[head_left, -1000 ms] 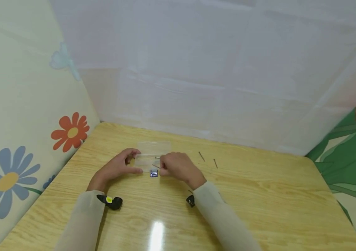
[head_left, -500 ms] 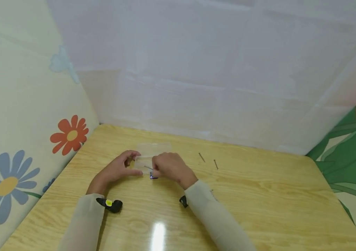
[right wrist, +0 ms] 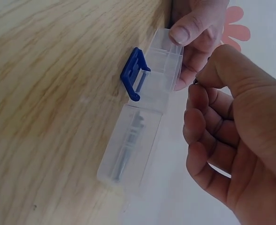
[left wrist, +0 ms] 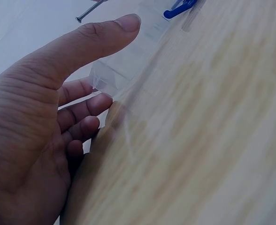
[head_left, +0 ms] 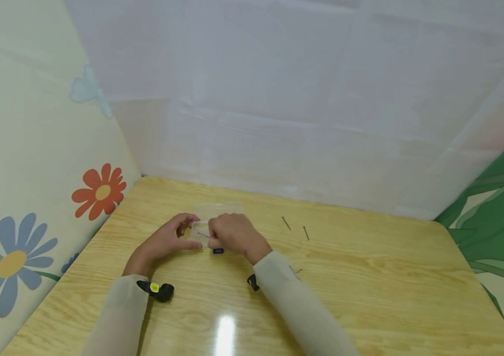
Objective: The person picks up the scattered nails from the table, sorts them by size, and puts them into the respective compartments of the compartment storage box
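Note:
A clear plastic compartment box (right wrist: 164,58) lies on the table with its lid (head_left: 207,210) raised toward the back. My left hand (head_left: 167,241) holds the box's left end, thumb at the front and curled fingers behind. Between thumb and index finger, my right hand (head_left: 234,236) pinches a screw (left wrist: 90,11) over the box, head pointing left. Much of the box is hidden behind that hand in the head view. A blue latch (right wrist: 132,72) hangs on the front side. Through the clear wall of another compartment a screw (right wrist: 128,147) shows.
Two loose screws (head_left: 286,223) lie on the wooden table (head_left: 390,277) right of the box. Another small metal piece (head_left: 298,271) shows beside the right sleeve. Floral cloth (head_left: 7,163) and a pale sheet (head_left: 278,109) enclose the table.
My right hand has moved left along the box with the screw, now over its left part. The left hand stays in place.

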`<state>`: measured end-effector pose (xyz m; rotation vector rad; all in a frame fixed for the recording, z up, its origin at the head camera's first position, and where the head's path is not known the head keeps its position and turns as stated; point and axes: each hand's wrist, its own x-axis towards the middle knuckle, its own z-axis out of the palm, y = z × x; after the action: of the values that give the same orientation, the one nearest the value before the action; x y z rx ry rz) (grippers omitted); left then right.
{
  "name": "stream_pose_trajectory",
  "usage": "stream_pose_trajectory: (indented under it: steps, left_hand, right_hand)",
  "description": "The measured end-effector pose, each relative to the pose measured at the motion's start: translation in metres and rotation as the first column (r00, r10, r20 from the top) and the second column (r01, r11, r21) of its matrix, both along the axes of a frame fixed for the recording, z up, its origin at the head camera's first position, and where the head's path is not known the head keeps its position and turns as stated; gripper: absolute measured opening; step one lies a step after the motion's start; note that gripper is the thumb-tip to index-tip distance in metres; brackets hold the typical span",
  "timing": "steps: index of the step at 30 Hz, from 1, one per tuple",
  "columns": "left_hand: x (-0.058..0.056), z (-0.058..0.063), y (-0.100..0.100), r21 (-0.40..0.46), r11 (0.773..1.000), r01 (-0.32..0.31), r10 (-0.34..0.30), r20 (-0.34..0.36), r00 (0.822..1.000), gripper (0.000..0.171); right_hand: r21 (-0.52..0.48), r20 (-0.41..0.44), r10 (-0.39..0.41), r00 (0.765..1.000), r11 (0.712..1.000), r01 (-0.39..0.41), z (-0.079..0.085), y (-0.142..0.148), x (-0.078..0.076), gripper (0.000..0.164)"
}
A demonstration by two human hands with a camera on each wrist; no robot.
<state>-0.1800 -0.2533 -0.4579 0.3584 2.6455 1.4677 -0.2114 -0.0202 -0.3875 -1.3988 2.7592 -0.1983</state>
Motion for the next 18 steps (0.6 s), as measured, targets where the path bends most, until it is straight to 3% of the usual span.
stream_pose_trajectory:
  steps: [10, 18]
  left_hand:
    - [-0.001, -0.002, 0.001, -0.006, 1.000, 0.004, -0.004, -0.007, 1.000, 0.068]
    - [-0.001, -0.002, 0.002, -0.001, 1.000, -0.004, 0.004, -0.015, 1.000, 0.069]
  right_hand:
    - [-0.038, 0.022, -0.028, 0.999, 0.999, 0.028, 0.000, -0.001, -0.002, 0.020]
    - [-0.072, 0.031, -0.068, 0.997, 0.995, 0.070, -0.003, 0.010, -0.004, 0.012]
